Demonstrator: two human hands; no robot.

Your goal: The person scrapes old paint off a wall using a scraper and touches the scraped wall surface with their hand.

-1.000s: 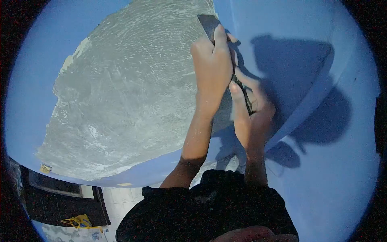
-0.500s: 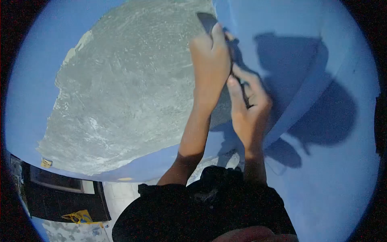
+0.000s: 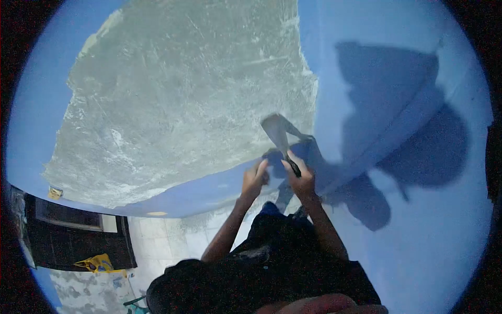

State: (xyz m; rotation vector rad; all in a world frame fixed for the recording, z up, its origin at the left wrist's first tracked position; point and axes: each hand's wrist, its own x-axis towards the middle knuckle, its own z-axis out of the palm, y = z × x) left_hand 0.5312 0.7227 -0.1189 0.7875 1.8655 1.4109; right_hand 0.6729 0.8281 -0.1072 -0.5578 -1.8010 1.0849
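The scraper [image 3: 275, 128] is in front of the lower right part of a broad grey patch [image 3: 172, 94] on the wall, its wide flat blade slanting up and to the left. The right hand [image 3: 303, 183] grips its dark handle [image 3: 294, 166], thumb laid along it. Whether the blade touches the wall or is just off it, I cannot tell.

Just to the left of that grip is the left hand [image 3: 253, 180], apart from the tool, with its fingers curled in and its thumb up; how tightly it is closed, or whether it has anything inside, does not show.

As for how far the surface has come, the grey covers a large, unbroken stretch — mottled, with whitish streaks and scuffs — and ends in ragged edges, pale along the upper left. Blue paint [image 3: 376, 23] borders it at left and right and in a band below. How much of that blue is meant to stay cannot be judged from here.

Dark shadows [image 3: 431, 146] fall across the blue at right. A small yellowish thing [image 3: 55, 192] sits by the patch's lower left edge. Farther down are a dark panel [image 3: 63, 243] with a yellow item [image 3: 98, 262] at its foot, pale floor tiles [image 3: 157, 242], and the person's black clothing [image 3: 251, 277].
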